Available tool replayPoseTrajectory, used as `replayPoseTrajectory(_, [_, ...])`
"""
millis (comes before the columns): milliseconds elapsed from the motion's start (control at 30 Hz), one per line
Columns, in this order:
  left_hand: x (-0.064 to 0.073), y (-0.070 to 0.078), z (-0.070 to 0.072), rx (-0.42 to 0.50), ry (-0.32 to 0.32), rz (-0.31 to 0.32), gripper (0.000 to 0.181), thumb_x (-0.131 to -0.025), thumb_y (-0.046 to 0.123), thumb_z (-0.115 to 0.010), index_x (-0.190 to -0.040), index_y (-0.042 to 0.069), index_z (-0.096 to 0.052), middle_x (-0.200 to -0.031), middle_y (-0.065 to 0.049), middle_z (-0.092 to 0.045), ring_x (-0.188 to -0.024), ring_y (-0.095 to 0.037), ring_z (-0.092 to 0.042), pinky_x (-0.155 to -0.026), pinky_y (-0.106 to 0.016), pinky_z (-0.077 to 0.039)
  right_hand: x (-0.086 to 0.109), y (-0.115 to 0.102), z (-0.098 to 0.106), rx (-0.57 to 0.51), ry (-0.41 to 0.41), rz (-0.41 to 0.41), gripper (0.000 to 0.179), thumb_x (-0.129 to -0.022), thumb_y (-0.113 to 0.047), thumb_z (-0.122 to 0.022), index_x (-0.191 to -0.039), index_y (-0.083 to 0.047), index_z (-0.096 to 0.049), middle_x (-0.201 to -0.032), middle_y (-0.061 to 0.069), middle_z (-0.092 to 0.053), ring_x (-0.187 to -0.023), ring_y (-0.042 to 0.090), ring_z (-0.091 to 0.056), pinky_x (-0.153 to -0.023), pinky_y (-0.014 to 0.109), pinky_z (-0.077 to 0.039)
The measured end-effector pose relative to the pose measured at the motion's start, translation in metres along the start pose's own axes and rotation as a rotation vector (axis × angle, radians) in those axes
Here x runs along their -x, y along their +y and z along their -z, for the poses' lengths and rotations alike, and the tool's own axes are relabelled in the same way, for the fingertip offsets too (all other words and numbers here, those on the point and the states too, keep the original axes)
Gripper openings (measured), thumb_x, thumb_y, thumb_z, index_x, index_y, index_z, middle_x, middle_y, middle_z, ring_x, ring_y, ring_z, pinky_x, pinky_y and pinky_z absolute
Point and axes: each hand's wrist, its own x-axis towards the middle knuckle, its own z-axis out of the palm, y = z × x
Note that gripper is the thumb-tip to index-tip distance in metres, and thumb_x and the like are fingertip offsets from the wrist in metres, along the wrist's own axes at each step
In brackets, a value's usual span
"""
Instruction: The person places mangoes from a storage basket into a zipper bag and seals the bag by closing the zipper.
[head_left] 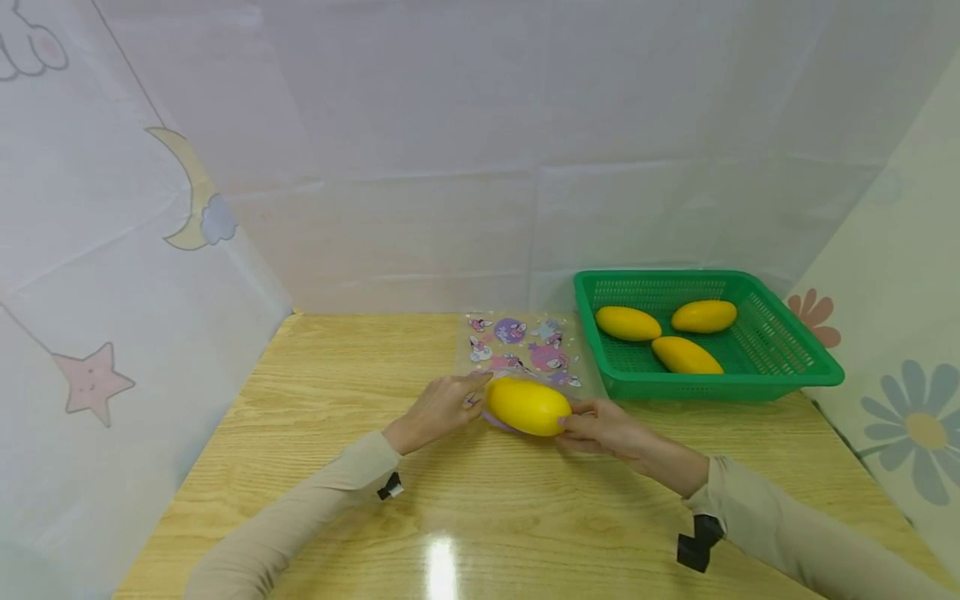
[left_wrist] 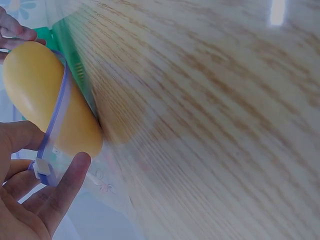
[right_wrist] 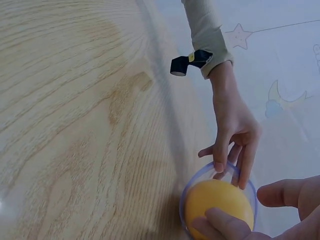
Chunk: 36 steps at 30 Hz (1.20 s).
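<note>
I log one yellow fruit (head_left: 528, 406) between the hands, set in the mouth of a clear printed bag (head_left: 517, 342); long axis slanting, farther end toward the left hand (head_left: 441, 408), nearer end at the right hand (head_left: 617, 435). Left: holding the bag's rim. Right: gripping the fruit's end. Beyond the right hand: green basket (head_left: 720, 385), three yellow fruits (head_left: 686, 356).

Soft, even light is filling the head view, with white glare shining off the table (head_left: 337, 375) at the bottom edge. Both wrist views are looking duller and hazier; the left one is catching glare near its top, while the right one is showing a grey shadow along the table.
</note>
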Motion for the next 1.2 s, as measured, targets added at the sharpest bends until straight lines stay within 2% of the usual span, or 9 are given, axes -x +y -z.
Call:
replayPoseTrajectory(233, [-0.001,0.002,0.002,0.005,-0.014,0.013,0.044,-0.085,0.001,-0.075,-0.127,-0.004,-0.063,-0.122,-0.02,-0.065,-0.041,0.002,-0.019,-0.037,-0.013,-0.026,0.007,-0.005,-0.003,0.016,0.0,-0.01,0.062,-0.099,-0.009,-0.054,-0.139,0.026,-0.022,-0.138,0.039,-0.041,-0.129,0.046,-0.044,-0.103,0.049,-0.04])
replayPoseTrajectory(500, [-0.001,0.001,0.002,-0.005,-0.026,0.009,0.043,-0.085,0.002,-0.074,-0.127,-0.003,-0.064,-0.121,-0.019,-0.066,-0.042,0.003,-0.018,-0.038,-0.013,-0.025,0.014,-0.012,-0.005,0.042,-0.044,-0.008,0.068,-0.098,-0.011,-0.052,-0.145,0.022,-0.014,-0.15,0.039,-0.025,-0.138,0.047,-0.03,-0.11,0.054,-0.029])
replayPoseTrajectory(733, [-0.001,0.001,0.002,-0.015,-0.044,0.006,0.041,-0.086,0.003,-0.074,-0.126,-0.003,-0.064,-0.115,-0.017,-0.07,-0.043,0.002,-0.02,-0.039,-0.013,-0.025,0.012,-0.014,-0.009,0.098,-0.065,-0.041,0.067,-0.102,-0.014,-0.048,-0.148,0.019,-0.012,-0.153,0.036,-0.022,-0.14,0.045,-0.027,-0.112,0.056,-0.023])
replayPoseTrajectory(933, [0.0,0.002,0.003,0.002,-0.049,0.013,0.043,-0.086,0.003,-0.074,-0.127,-0.004,-0.063,-0.11,-0.017,-0.071,-0.043,0.001,-0.023,-0.039,-0.014,-0.027,0.011,-0.014,-0.008,0.128,-0.101,-0.01,0.067,-0.102,-0.017,-0.05,-0.148,0.018,-0.016,-0.153,0.037,-0.02,-0.142,0.046,-0.023,-0.113,0.058,-0.021])
replayPoseTrajectory(1200, [-0.001,0.001,0.003,0.004,-0.044,0.013,0.043,-0.086,0.004,-0.074,-0.127,-0.004,-0.063,-0.116,-0.018,-0.069,-0.044,0.001,-0.023,-0.04,-0.014,-0.028,0.013,-0.012,-0.009,0.185,-0.088,-0.035,0.074,-0.101,-0.023,-0.051,-0.149,0.017,-0.013,-0.151,0.038,-0.023,-0.14,0.049,-0.024,-0.113,0.061,-0.018])
